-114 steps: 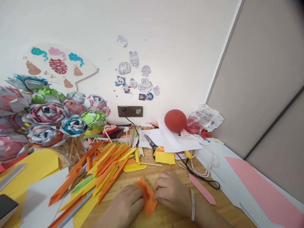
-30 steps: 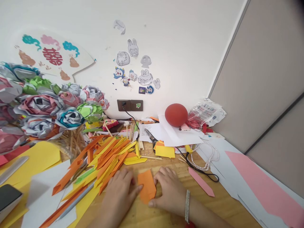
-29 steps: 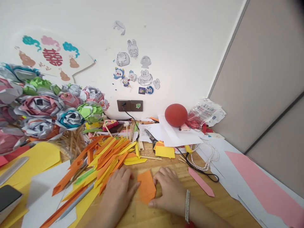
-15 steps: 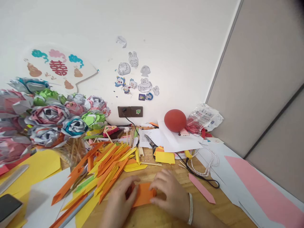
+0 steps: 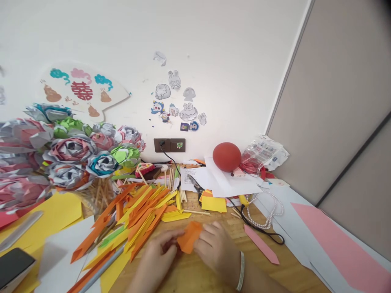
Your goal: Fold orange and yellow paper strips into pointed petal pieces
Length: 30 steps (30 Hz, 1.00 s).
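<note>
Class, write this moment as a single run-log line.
left hand: on orange paper | right hand: on its other side | pink strip: on table, right of right hand

A small piece of orange paper [image 5: 189,237], plain and matte, sits between 2 bare hands at the near middle of the wooden worktop [image 5: 186,278]. Its visible outline is angular, and its surface looks creased and uneven. It slants, with its top leaning towards the right. The left hand [image 5: 160,254] touches its left edge; the right hand [image 5: 215,249] grips its right edge, hiding that side. Folded orange and yellow strips [image 5: 143,213] lie to its left, and 1 pink pointed strip [image 5: 262,244] lies to its right.
</note>
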### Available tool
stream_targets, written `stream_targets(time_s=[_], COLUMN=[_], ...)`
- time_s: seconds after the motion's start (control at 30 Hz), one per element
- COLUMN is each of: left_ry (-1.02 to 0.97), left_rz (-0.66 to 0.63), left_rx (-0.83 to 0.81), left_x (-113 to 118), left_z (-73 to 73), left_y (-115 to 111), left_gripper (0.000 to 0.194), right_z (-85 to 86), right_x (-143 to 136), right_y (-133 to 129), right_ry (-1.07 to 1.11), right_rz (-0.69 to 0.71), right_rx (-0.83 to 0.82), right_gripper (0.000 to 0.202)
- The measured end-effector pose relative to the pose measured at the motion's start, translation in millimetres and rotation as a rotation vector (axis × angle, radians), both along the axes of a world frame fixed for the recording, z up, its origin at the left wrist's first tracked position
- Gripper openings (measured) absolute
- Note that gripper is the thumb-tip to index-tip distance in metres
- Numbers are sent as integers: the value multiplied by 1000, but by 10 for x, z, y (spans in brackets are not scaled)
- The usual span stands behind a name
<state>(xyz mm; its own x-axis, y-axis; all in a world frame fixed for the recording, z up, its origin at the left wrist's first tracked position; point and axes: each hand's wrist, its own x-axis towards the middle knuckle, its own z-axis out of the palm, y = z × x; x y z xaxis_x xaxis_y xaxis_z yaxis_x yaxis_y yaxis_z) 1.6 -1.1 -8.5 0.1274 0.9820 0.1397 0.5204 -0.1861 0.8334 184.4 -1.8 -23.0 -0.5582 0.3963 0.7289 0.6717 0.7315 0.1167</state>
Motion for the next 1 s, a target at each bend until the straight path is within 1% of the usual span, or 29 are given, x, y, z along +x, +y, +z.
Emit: stream_targets(time_s=[0.07,0.13,0.2,0.33,0.43,0.53,0.63,0.73,0.83,0.9,1.0], left_ry=[49,110,180,355,496,502,380,265,203,191,229], left_rz=[-82,-148,-229,-446,-533,-641,-726,-754,-757,-708,-565], left_rx=[15,87,173,341,441,412,309,225,162,127,95], left_x=[-11,-23,-44,-111,-152,-162,-155,-145,-127,-105,-61], left_z=[3,8,30,90,94,79,73,69,50,33,19], left_y=[10,14,14,18,32,53,76,100,116,112,79], left_gripper=[40,34,28,24,23,17,12,15,19,17,12], right_z=[33,57,69,66,49,28,6,-11,1,26,63], right_x=[40,81,125,213,259,278,276,265,250,233,194], right_y=[0,0,12,74,124,145,143,136,120,97,48], right_ry=[-19,-58,-74,-87,-125,-105,-46,5,34,46,54], right_rz=[35,63,67,82,138,188,219,227,186,148,80], right_rx=[-96,-211,-309,-493,-612,-691,-749,-818,-876,-901,-923], right_gripper=[23,13,8,5,6,6,5,10,14,14,15])
